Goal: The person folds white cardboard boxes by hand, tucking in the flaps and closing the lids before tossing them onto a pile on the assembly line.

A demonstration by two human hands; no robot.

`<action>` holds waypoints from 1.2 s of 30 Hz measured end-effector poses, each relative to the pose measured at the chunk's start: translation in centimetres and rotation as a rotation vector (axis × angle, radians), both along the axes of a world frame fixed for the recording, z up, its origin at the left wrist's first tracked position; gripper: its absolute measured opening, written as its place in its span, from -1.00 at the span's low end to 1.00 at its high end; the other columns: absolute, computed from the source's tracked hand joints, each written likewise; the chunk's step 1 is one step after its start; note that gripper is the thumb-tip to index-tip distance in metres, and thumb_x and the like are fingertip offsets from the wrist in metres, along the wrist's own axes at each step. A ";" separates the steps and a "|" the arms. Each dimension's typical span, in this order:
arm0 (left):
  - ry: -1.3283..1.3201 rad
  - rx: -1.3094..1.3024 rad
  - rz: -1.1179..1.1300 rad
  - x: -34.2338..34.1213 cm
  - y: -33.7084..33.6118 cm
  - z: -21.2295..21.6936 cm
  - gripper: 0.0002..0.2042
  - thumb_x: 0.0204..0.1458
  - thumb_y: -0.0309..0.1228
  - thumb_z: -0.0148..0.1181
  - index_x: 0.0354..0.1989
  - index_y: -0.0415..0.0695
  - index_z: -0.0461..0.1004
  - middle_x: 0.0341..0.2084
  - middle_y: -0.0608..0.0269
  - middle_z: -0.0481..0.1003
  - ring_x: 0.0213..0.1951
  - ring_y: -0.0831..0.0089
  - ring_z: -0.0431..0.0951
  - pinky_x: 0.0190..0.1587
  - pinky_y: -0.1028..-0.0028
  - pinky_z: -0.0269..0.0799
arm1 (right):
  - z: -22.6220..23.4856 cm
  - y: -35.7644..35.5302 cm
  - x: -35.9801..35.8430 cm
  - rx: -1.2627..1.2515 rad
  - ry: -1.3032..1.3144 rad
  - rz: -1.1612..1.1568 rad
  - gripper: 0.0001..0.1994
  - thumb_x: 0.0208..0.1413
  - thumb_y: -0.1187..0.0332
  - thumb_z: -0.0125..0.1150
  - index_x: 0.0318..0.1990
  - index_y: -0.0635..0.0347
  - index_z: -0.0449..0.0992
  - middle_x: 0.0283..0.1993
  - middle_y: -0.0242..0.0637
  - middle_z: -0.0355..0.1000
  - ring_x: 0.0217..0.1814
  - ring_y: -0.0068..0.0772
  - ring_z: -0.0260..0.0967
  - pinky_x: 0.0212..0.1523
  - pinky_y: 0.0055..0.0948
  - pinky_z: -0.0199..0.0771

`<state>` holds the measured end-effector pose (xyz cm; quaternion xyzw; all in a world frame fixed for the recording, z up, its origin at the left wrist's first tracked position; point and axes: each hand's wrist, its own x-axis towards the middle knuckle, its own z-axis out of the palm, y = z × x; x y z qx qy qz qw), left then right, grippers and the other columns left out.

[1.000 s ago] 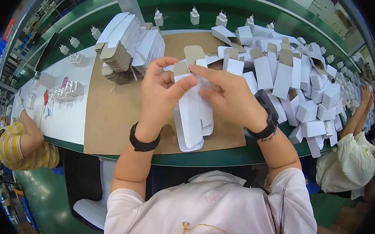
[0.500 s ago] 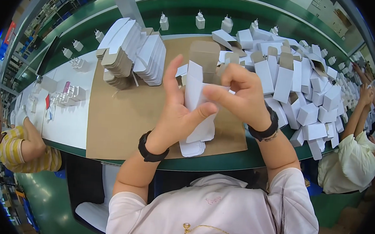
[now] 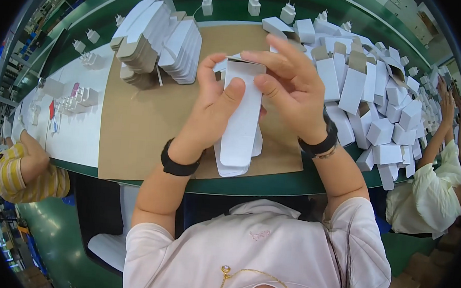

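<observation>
White flat carton (image 3: pixel 241 118) held up above the brown cardboard sheet (image 3: pixel 137 122), long axis running almost straight away from the body, slightly tilted, top end pointing toward the far side of the bench, lower end toward the chest. Top flap at the far end bent over, under the fingertips. Gripped by both hands: left hand (image 3: pixel 212 108) wrapped round the left edge, thumb pressed flat on the front face; right hand (image 3: pixel 292 89) pinching the top end, fingers spread across the folded flap, thumb on the right edge. Black band on each wrist.

Directly beneath, a few more flat white cartons (image 3: pixel 232 162) lying on the brown sheet, near its front edge, overlapping one another. Exact count hard to tell, since the held one covers most of them.

Further left on the sheet, a leaning stack of flattened cartons (image 3: pixel 160 42), white faces and brown edges, fanned like a deck. To the right, a loose heap of assembled white boxes (image 3: pixel 370 100), some with brown flaps open, spilling to the green table rim (image 3: pixel 249 185). Along the far edge, small white chargers (image 3: pixel 253 5) standing in a row, well apart from each other.

At far left, another person in a yellow striped shirt (image 3: pixel 15 170). At far right, a person in a pale shirt (image 3: pixel 431 188), arms raised to the bench.
</observation>
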<state>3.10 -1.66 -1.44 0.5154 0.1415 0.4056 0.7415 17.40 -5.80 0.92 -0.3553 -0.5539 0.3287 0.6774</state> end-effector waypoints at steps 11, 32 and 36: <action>0.258 0.315 -0.038 -1.2 -0.3 0.1 -0.15 -0.04 -0.16 0.21 0.19 -0.11 -0.35 -0.19 0.01 0.35 -0.23 0.42 0.42 -0.20 0.46 0.37 | 1.3 -0.1 3.4 -0.225 -0.277 0.199 -0.77 0.02 0.46 0.11 -0.14 0.28 0.51 -0.20 -0.21 0.48 -0.22 -0.58 0.39 -0.25 -0.67 0.39; 1.160 1.161 0.638 -3.0 1.3 -0.5 -0.37 -0.33 -0.18 0.37 -0.11 -0.33 0.30 -0.36 -0.13 0.38 -0.28 -0.01 0.36 -0.22 0.23 0.30 | 5.8 -6.5 15.9 0.243 -0.718 -1.176 -0.57 -0.10 0.59 0.19 0.01 0.26 0.37 -0.10 -0.22 0.37 -0.10 -0.44 0.36 -0.09 -0.51 0.37; 1.355 0.865 0.459 -2.7 0.6 0.9 -0.34 -0.36 -0.19 0.38 -0.09 -0.35 0.32 -0.39 -0.19 0.44 -0.28 -0.02 0.46 -0.23 0.25 0.37 | 5.7 -8.9 26.4 0.370 -1.390 -1.604 -0.57 -0.21 0.50 0.18 -0.05 0.07 0.44 -0.21 -0.15 0.38 -0.16 -0.15 0.32 -0.11 -0.30 0.32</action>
